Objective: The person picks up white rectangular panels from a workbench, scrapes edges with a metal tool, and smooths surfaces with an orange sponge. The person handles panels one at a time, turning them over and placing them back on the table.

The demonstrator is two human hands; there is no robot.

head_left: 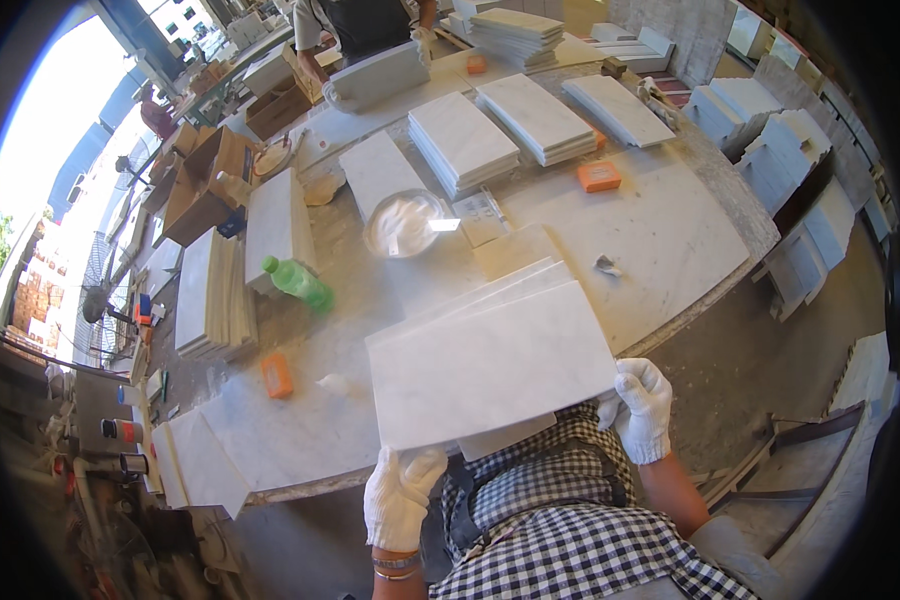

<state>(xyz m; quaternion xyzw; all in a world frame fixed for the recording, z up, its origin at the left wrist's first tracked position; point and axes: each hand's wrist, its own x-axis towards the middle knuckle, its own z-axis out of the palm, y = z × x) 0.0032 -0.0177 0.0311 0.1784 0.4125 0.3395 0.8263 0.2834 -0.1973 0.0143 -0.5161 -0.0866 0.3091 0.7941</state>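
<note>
A white marble tile [495, 365] with faint grey veins lies tilted toward me across the near edge of the table. My left hand [398, 498], in a white knitted glove, pinches its near left corner, the thumb up at the edge. At the right corner my right hand [644, 408], gloved the same way, has its fingers curled round the edge. Under and behind this tile, more tiles [530, 250] are fanned out. Part of another slab [508, 437] shows below its near edge. The fingers under the tile are hidden.
A bowl of white powder [406, 224], a green bottle [300, 284] and orange blocks [277, 376] sit on the table. Tile stacks [462, 140] stand farther back, others [213, 300] at left. A person [365, 30] stands across the table. Slabs [810, 250] lean at right.
</note>
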